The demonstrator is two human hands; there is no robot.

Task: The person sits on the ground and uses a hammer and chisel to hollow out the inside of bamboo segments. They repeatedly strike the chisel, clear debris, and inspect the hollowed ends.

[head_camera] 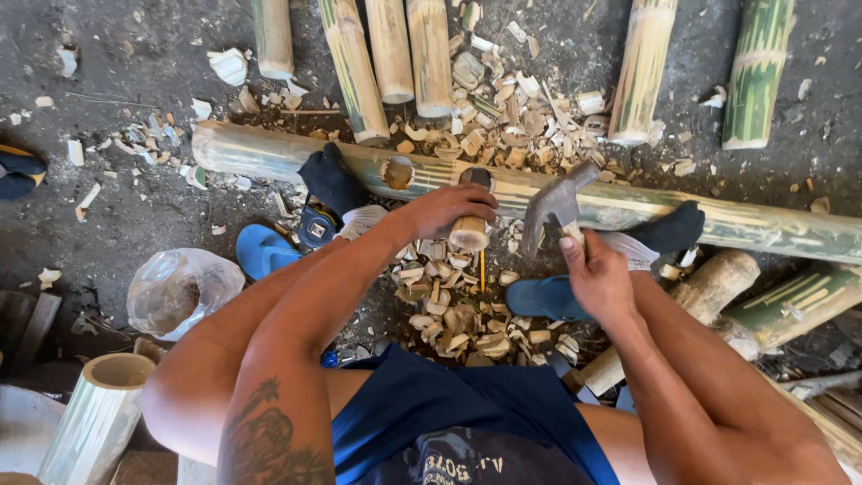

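Mid-chiselling a hole: his left hand (446,208) is wrapped round a wooden-handled chisel (470,226), seemingly planted on the long bamboo pole (269,151), his right hand (596,278) clenching the hammer (554,205) poised beside it, needing a square blow

Green-striped yellow bamboo pole (628,208), blue sandals (539,296), black socks (330,178), grey hammer head (552,205), pale wood chips (449,310)

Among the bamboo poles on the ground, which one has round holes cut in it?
The long pole lying crosswise under both feet. A round hole shows beside the left hand; the shorter poles lying beyond it show no holes.
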